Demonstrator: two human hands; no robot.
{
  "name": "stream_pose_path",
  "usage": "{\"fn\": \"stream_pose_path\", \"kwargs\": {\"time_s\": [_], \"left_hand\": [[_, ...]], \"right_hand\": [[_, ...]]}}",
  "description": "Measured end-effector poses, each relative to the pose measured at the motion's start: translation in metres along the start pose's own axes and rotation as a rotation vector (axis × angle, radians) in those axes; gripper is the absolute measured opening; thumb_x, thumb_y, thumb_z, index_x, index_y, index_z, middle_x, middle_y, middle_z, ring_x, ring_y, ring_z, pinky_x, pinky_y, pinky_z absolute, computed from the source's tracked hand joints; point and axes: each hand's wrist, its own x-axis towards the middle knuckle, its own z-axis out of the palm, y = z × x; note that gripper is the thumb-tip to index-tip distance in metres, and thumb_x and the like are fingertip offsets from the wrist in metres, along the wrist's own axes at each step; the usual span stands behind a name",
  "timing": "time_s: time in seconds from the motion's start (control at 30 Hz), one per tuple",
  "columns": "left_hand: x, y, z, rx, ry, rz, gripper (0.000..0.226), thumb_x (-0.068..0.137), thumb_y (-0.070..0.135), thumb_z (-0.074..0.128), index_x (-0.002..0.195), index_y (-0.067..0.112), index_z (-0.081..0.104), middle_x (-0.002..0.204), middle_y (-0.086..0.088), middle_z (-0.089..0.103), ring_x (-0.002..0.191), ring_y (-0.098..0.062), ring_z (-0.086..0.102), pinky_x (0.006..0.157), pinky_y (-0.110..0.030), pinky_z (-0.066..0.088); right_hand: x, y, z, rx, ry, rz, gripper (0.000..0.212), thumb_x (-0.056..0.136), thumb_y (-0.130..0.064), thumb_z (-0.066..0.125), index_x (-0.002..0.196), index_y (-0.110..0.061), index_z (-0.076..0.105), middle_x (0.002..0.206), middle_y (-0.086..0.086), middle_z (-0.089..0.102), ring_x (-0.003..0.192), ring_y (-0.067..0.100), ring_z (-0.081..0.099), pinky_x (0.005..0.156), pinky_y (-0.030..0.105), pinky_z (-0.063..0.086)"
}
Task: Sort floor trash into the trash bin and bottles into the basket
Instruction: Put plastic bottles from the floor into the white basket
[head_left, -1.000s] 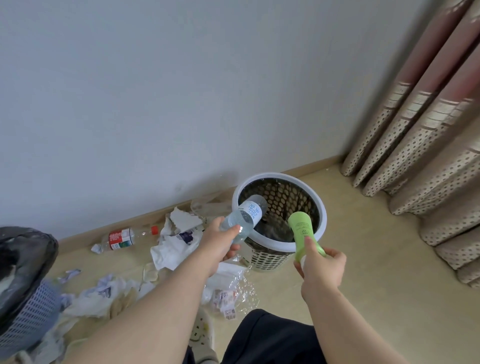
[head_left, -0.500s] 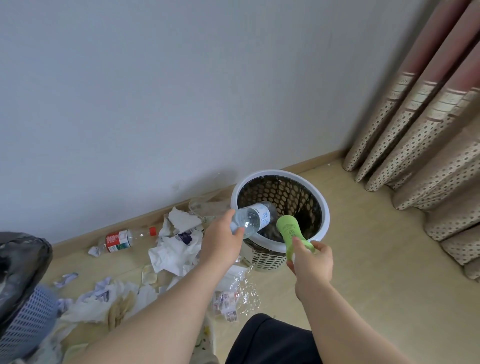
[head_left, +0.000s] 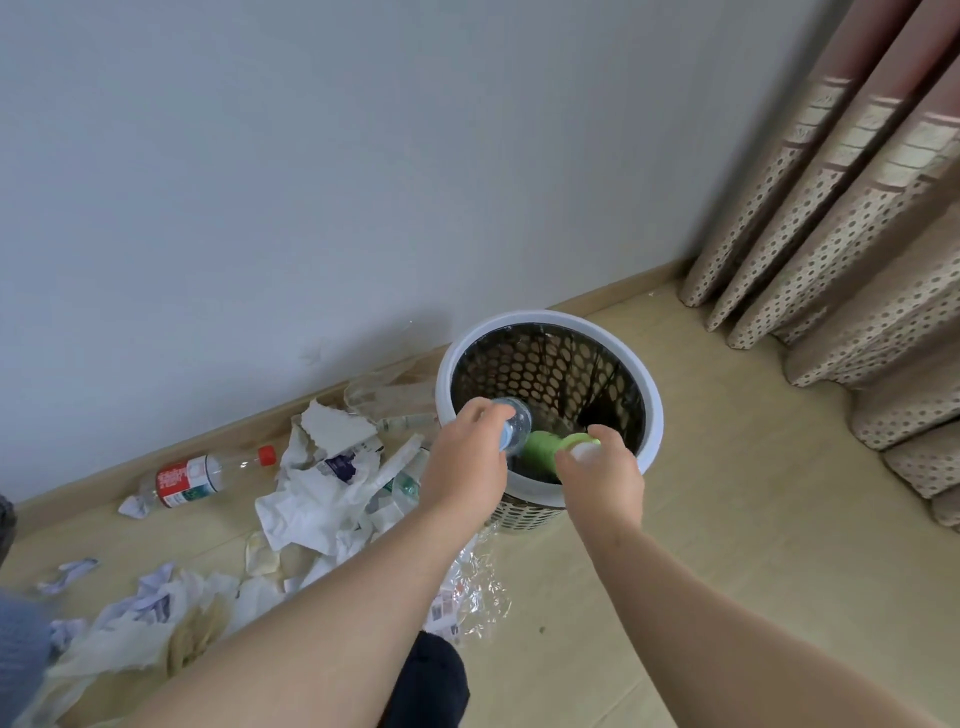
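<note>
Pale grey wall (head_left: 363, 182) meets a light wooden floor (head_left: 727, 519) along a skirting board (head_left: 623, 293), and dotted beige curtains (head_left: 857, 234) hang at the right. Against the wall stands a round basket (head_left: 655, 415) with a white rim and perforated sides. Both of the person's arms reach over it. The left hand (head_left: 467, 457) has its fingers (head_left: 480, 410) curled round a clear water bottle (head_left: 517, 428), which points down into the basket's mouth on the near left side. The right hand (head_left: 602, 478) grips the capped end of a green bottle (head_left: 540, 452), fingers wrapped round it. The bottle's body angles down inside the rim, just beside the clear one; whether the two touch I cannot tell. Left of the basket the floor is strewn with crumpled white paper (head_left: 322, 493). A red-labelled bottle (head_left: 202, 475) with a red cap lies on its side by the skirting, and crinkled clear plastic wrap (head_left: 480, 587) shows under the left forearm.
</note>
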Motion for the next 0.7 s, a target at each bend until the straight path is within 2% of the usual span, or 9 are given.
{"fn": "stream_pose_path", "kwargs": {"time_s": [0.07,0.2,0.3,0.4,0.53,0.6,0.7], "left_hand": [[0.01,-0.005,0.009,0.026,-0.082,-0.004,0.046,0.093,0.006,0.049,0.137,0.019,0.044,0.138,0.005,0.043,0.115,-0.021,0.051,0.09,-0.03,0.045],[0.02,-0.016,0.028,0.227,-0.259,0.018,0.041,0.094,0.006,0.045,0.132,0.021,0.045,0.133,0.001,0.049,0.112,-0.025,0.049,0.088,-0.038,0.047],[0.011,-0.025,0.037,0.486,-0.269,0.026,0.032,0.097,0.018,0.044,0.128,0.022,0.044,0.124,-0.001,0.056,0.109,-0.025,0.049,0.082,-0.033,0.038],[0.0,-0.034,0.044,0.589,-0.252,0.02,0.034,0.097,0.022,0.042,0.131,0.027,0.039,0.125,0.004,0.055,0.114,-0.024,0.046,0.087,-0.035,0.032],[-0.008,-0.049,0.041,0.538,-0.337,-0.032,0.035,0.097,0.025,0.042,0.132,0.031,0.039,0.127,0.007,0.053,0.119,-0.021,0.042,0.09,-0.041,0.035],[-0.014,-0.056,0.037,0.486,-0.386,-0.015,0.036,0.097,0.026,0.043,0.133,0.029,0.041,0.129,0.007,0.053,0.119,-0.021,0.042,0.089,-0.038,0.039],[-0.026,-0.065,0.031,0.405,-0.379,0.018,0.033,0.095,0.012,0.043,0.125,0.024,0.049,0.125,0.005,0.054,0.115,-0.018,0.044,0.085,-0.031,0.043]], "right_hand": [[0.009,0.003,0.005,-0.136,-0.045,-0.057,0.051,0.089,-0.024,0.051,0.138,-0.021,0.04,0.133,0.002,0.052,0.117,0.026,0.049,0.093,0.037,0.042],[0.011,0.019,0.016,-0.444,-0.067,-0.099,0.033,0.091,-0.035,0.044,0.122,-0.023,0.046,0.115,-0.004,0.062,0.106,0.02,0.055,0.096,0.033,0.026],[-0.002,0.039,0.027,-0.582,-0.08,-0.14,0.03,0.092,-0.04,0.042,0.117,-0.023,0.047,0.113,-0.007,0.062,0.104,0.016,0.057,0.104,0.032,0.017],[-0.016,0.048,0.035,-0.606,-0.1,-0.144,0.032,0.093,-0.04,0.041,0.121,-0.025,0.045,0.117,-0.009,0.06,0.107,0.016,0.057,0.111,0.036,0.01],[-0.025,0.055,0.034,-0.622,-0.132,-0.179,0.027,0.091,-0.036,0.043,0.116,-0.025,0.045,0.114,-0.009,0.061,0.101,0.017,0.06,0.104,0.033,0.02],[-0.027,0.058,0.03,-0.625,-0.152,-0.204,0.026,0.091,-0.035,0.045,0.115,-0.025,0.044,0.115,-0.009,0.06,0.103,0.018,0.06,0.098,0.031,0.024],[-0.031,0.059,0.025,-0.619,-0.184,-0.192,0.029,0.09,-0.032,0.048,0.118,-0.026,0.043,0.116,-0.008,0.059,0.104,0.019,0.058,0.098,0.032,0.027]]}}
